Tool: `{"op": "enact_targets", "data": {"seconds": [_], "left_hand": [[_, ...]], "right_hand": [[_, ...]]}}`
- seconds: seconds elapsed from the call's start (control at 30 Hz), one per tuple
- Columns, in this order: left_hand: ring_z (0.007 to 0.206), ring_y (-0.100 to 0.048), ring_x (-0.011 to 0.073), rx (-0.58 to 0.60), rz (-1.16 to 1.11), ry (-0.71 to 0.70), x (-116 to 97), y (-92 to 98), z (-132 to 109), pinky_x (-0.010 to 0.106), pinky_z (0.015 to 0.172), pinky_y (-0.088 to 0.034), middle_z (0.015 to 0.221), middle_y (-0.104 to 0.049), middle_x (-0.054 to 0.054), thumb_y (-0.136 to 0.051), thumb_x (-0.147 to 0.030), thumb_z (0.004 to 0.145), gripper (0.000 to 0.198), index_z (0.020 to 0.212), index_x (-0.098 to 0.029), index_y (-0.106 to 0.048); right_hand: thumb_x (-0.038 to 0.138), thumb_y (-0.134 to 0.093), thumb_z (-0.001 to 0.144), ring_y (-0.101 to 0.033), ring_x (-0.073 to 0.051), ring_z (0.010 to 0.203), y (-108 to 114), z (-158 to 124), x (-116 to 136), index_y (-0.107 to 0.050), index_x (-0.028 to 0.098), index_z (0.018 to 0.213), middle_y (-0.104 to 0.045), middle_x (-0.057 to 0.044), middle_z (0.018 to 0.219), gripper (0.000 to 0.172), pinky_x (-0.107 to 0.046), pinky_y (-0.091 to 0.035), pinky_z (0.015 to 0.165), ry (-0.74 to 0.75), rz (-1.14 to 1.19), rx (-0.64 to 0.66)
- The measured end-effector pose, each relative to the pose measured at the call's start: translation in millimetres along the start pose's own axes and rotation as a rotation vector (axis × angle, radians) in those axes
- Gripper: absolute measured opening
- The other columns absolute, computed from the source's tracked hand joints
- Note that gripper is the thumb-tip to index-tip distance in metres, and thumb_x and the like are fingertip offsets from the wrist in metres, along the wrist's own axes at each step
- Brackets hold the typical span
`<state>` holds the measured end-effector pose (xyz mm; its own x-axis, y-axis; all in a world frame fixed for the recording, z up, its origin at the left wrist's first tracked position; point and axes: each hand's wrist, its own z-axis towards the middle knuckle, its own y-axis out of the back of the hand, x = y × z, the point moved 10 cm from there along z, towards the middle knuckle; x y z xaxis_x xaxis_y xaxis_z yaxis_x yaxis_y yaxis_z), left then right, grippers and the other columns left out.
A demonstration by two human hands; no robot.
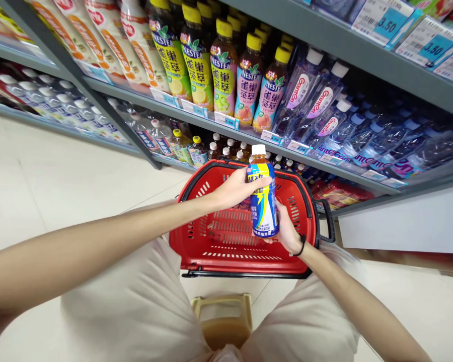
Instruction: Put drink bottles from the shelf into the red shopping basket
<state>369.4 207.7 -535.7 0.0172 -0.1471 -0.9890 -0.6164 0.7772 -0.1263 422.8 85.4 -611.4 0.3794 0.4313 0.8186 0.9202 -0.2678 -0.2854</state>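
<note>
A drink bottle (264,206) with a blue and yellow label and a white cap is upright between my two hands, above the red shopping basket (219,254). My left hand (236,188) grips its upper part from the left, thumb across the label. Around the lower right side and base of the bottle curls my right hand (285,229), its fingers partly hidden behind it. A black band circles my right wrist. Through the basket's opening I see slotted walls and floor; part of its inside is hidden behind the bottle and my hands.
Ahead, a grey shelf (196,113) holds yellow-capped tea bottles (222,70) and clear water bottles (319,103). More bottles stand on the lower shelf behind the basket. A beige plastic stool (222,322) shows between my legs. Pale tiled floor (41,186) lies to the left.
</note>
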Motion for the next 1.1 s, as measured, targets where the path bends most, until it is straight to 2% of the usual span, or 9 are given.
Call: {"op": "enact_targets", "data": {"seconds": [0.17, 0.4, 0.53, 1.1], "left_hand": [[0.085, -0.072, 0.0190, -0.001, 0.000, 0.000, 0.9, -0.2, 0.6, 0.033, 0.080, -0.060, 0.099, -0.076, 0.008, -0.077, -0.047, 0.083, 0.040, 0.101, -0.014, -0.064], [0.082, -0.071, 0.0193, -0.020, 0.019, 0.021, -2.5, 1.4, -1.6, 0.032, 0.075, -0.060, 0.093, -0.074, 0.007, -0.078, -0.048, 0.082, 0.040, 0.097, -0.014, -0.064], [0.082, -0.071, 0.0190, -0.038, -0.008, 0.032, -0.8, 2.2, -2.1, 0.030, 0.071, -0.059, 0.093, -0.074, 0.006, -0.081, -0.046, 0.080, 0.041, 0.099, -0.014, -0.064], [0.083, -0.072, 0.0195, -0.072, 0.014, 0.057, 3.6, 6.8, -1.8, 0.032, 0.074, -0.060, 0.093, -0.074, 0.006, -0.081, -0.046, 0.080, 0.041, 0.099, -0.015, -0.063]], "right_hand": [[0.089, -0.051, 0.081, -0.064, -0.023, 0.055, -0.7, -0.4, -0.2, -0.067, 0.019, 0.105, -0.070, -0.006, 0.063, 0.076, -0.026, -0.031, 0.034, -0.003, -0.010, 0.006], [0.090, -0.053, 0.079, -0.063, -0.022, 0.053, 0.5, 1.7, -2.1, -0.067, 0.020, 0.106, -0.069, -0.004, 0.063, 0.076, -0.027, -0.032, 0.034, -0.006, 0.018, 0.005], [0.089, -0.050, 0.082, -0.063, -0.022, 0.053, 0.4, 2.6, -4.5, -0.067, 0.019, 0.107, -0.069, -0.005, 0.063, 0.076, -0.026, -0.031, 0.033, -0.017, 0.011, 0.023], [0.085, -0.040, 0.090, -0.064, -0.022, 0.055, 1.8, 1.6, -5.9, -0.069, 0.018, 0.106, -0.071, -0.007, 0.068, 0.075, -0.025, -0.032, 0.032, -0.032, 0.001, 0.002]]}}
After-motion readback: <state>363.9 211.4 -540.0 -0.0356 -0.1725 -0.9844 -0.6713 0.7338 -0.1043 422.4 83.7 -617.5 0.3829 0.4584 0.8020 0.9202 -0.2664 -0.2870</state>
